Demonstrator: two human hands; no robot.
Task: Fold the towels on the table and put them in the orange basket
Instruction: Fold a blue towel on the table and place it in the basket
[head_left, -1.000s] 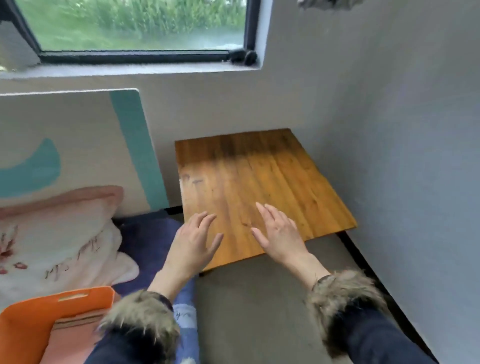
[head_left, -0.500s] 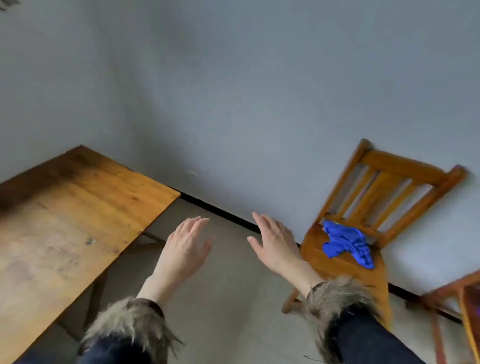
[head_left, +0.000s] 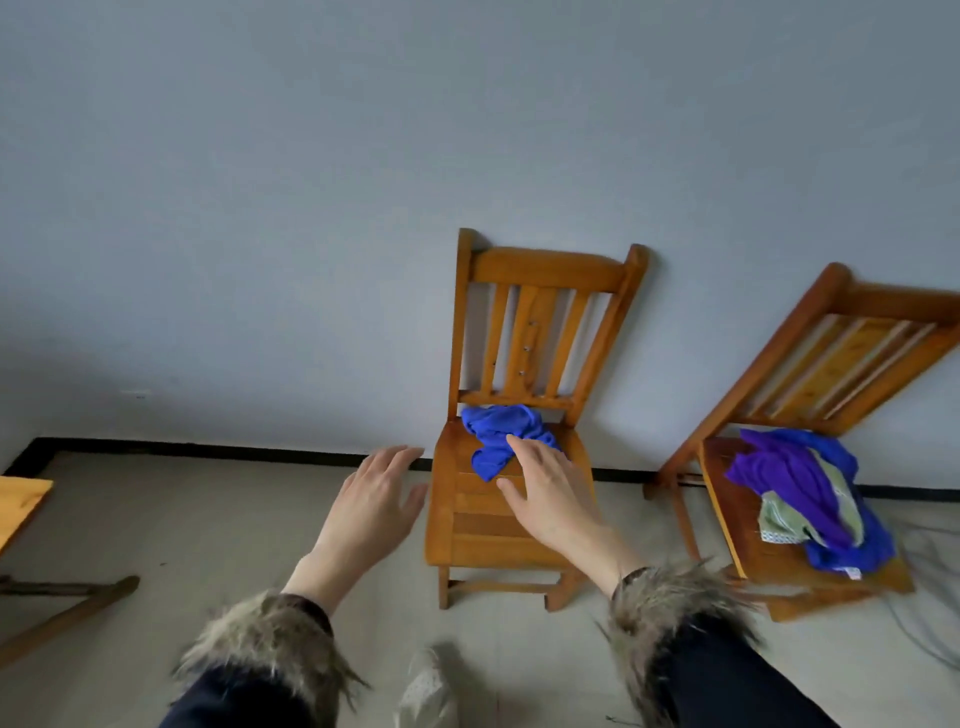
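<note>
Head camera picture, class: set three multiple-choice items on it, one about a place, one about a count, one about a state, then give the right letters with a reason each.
1. Where does the lone blue towel lie?
A. on the floor
B. on the seat of the chair straight ahead
C. over a chair back

2. How many wooden chairs show?
A. one
B. two
C. four

3. How is the right hand?
A. open, fingers straight
B. a closed fist
C. gripping a chair leg

Answers: 1 B, the towel lies crumpled at the back of the seat. 2 B, a second chair at the right holds a pile of cloths. 3 A, its fingers are spread and hold nothing; the left hand likewise.
</note>
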